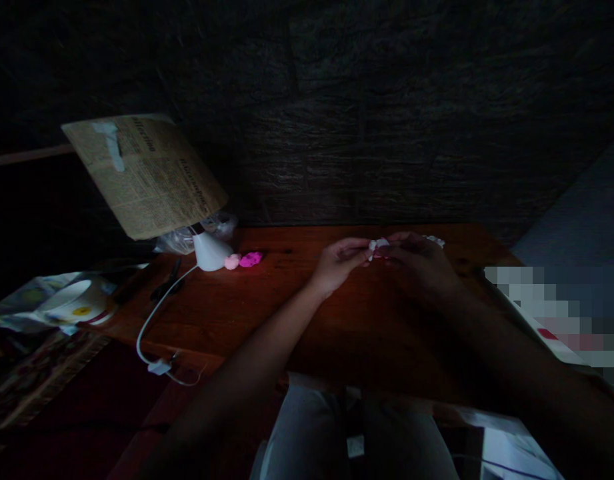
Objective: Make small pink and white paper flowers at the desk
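Note:
Above the table, my left hand (341,263) pinches the left side of a small white-and-pink piece (379,248). My right hand (421,260) grips the same piece from the right, with its fingers closed. The piece is too small and dim to name its kind; it looks soft and lumpy. Just behind my right hand shows a white lumpy bit (435,241), partly hidden by the fingers. Off to the left, a pale pink lump (232,261) and a bright pink lump (251,259) lie side by side.
A lamp with a newspaper-covered shade (147,173) and white base (210,252) stands on the wooden table (267,300). Its white cable (145,330) hangs over the front edge. Scissors-like dark handles (167,283) lie nearby. A white paper tub (79,303) is far left.

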The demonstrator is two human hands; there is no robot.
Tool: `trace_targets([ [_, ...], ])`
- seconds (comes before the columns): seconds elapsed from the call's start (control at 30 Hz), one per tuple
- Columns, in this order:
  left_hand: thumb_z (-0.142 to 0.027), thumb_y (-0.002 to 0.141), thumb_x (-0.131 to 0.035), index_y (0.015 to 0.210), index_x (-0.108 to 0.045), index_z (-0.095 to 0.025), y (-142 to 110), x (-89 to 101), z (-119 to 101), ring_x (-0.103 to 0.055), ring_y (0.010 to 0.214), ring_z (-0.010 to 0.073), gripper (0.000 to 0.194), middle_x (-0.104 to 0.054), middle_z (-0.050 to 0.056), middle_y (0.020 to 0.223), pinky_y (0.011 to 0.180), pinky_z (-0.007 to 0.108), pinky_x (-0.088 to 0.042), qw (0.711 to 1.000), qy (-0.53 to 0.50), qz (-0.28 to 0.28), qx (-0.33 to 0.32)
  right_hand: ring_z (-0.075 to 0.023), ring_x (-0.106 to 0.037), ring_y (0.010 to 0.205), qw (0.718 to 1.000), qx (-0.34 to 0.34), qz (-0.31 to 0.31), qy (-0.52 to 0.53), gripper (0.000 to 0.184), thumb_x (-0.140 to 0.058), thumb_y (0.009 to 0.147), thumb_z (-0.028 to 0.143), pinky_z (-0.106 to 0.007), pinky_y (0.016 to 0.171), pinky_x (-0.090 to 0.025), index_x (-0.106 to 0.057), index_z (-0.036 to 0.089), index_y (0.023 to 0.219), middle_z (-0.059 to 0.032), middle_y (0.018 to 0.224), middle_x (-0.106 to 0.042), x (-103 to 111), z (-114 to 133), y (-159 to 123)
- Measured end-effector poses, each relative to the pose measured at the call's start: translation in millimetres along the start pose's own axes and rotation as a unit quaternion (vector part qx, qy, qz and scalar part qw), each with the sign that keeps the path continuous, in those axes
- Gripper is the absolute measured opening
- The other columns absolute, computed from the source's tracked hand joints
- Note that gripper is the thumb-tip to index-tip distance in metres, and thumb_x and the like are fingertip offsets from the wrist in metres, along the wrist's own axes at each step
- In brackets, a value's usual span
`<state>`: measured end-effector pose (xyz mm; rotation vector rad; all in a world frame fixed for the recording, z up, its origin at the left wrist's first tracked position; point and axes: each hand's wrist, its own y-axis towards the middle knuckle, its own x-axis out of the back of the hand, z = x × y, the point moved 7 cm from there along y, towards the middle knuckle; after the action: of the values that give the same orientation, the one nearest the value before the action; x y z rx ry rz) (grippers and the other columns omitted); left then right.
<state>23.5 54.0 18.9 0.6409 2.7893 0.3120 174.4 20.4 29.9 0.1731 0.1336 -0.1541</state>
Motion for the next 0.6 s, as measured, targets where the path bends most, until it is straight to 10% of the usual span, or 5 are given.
trace_targets([
  [0.6, -0.037, 0.065, -0.084, 0.094, -0.074, -0.017, -0.2, 2.5, -1.8, -0.066, 0.078, 0.0119, 0.037, -0.076, 0.006, 0.096, 0.067, 0.024, -0.05, 1.0, 0.012, -0.022, 0.004, -0.0209, -0.069, 0.083, 0.999, -0.035, 0.007, 0.013, 0.043, -0.089, 0.054, 0.039, -0.034, 0.071, -0.052, -0.072, 0.023, 0.09, -0.005, 0.089, -0.076, 0.9, -1.2, -1.0],
])
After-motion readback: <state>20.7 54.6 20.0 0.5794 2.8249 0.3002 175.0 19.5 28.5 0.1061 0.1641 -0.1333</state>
